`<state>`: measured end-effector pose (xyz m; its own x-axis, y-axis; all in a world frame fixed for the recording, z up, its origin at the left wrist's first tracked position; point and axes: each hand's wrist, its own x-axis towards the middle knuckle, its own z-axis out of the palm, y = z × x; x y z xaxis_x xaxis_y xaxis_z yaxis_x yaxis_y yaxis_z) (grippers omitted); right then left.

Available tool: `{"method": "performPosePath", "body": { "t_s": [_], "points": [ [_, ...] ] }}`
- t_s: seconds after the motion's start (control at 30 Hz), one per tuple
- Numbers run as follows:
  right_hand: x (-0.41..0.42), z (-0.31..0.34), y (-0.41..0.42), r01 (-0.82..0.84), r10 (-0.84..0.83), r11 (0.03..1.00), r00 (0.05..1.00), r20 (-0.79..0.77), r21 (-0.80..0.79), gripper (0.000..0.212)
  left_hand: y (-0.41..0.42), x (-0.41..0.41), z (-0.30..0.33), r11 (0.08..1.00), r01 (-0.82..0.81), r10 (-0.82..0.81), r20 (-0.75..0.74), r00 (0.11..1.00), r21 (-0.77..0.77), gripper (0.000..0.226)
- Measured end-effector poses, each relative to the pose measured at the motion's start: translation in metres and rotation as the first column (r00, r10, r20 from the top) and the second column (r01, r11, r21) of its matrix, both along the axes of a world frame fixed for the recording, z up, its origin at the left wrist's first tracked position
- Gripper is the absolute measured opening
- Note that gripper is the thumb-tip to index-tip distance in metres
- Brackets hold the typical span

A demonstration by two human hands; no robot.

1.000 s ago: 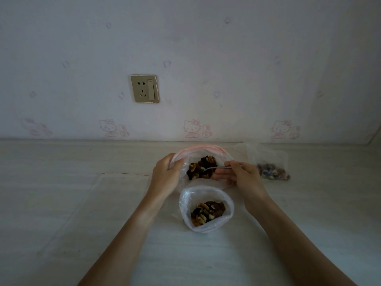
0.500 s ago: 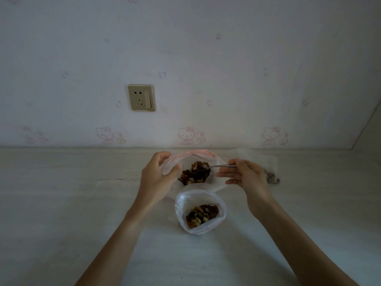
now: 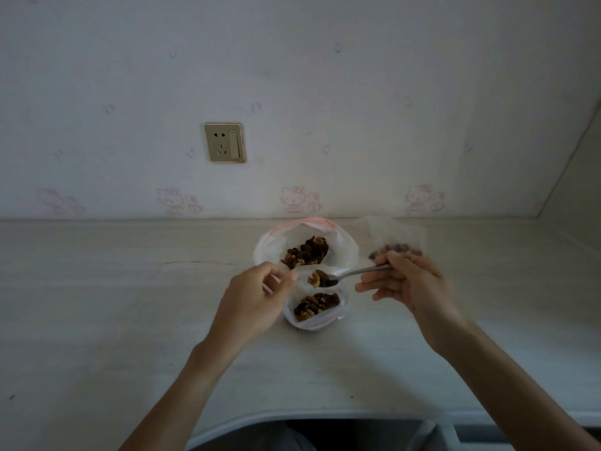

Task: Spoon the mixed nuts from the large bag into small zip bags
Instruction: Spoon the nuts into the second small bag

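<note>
Loaded steel spoon (image 3: 328,280) w/ brown mixed nuts is over the mouth of the small clear zip bag (image 3: 313,317), mid-transfer, not tipped yet. My right hand (image 3: 408,283) pinches the spoon handle; my left hand (image 3: 257,296) has fingers curled at the small bag's rim, looks like it's pinching the film open. Small bag approx part full. Large clear bag w/ pink zip strip (image 3: 305,245) sits just behind, touching, nuts left inside. Another filled small bag (image 3: 395,242) lies right of it, blurred. Judging: one done, one in progress. Film thin, crinkly, floppy; pale woodgrain tabletop (image 3: 97,304) smooth.
</note>
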<state>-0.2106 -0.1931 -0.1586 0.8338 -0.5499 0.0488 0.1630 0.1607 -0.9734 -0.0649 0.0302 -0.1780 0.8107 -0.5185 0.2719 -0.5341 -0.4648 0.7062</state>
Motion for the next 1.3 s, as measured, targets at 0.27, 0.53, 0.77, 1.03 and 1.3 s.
{"method": "performPosePath", "body": {
  "t_s": [0.27, 0.53, 0.77, 1.03, 1.3],
  "points": [
    [-0.013, -0.009, 0.008, 0.072, -0.069, 0.802, 0.997, 0.027, -0.593, 0.028, -0.005, -0.003, 0.001, 1.000, -0.001, 0.001, 0.003, 1.000, 0.023, 0.011],
    [-0.028, 0.014, 0.015, 0.091, 0.101, -0.006, 0.991, 0.090, -0.996, 0.033, -0.007, 0.012, 0.008, 0.999, 0.027, -0.027, -0.040, 0.999, 0.019, 0.013],
    [-0.013, 0.010, 0.003, 0.100, -0.007, 0.588, 0.993, 0.119, -0.803, 0.026, -0.006, 0.020, 0.007, 1.000, 0.021, -0.021, -0.029, 0.999, 0.010, 0.012],
    [0.005, 0.006, 0.002, 0.095, -0.085, 0.978, 0.994, 0.065, -0.184, 0.029, 0.002, 0.028, 0.000, 0.997, -0.062, 0.062, -0.007, 0.998, -0.056, 0.027],
    [0.049, 0.006, 0.001, 0.101, -0.103, 0.991, 0.994, -0.023, -0.086, 0.029, -0.010, 0.063, -0.006, 0.949, -0.310, 0.306, -0.062, 0.950, -0.060, 0.060]
  ]
}}
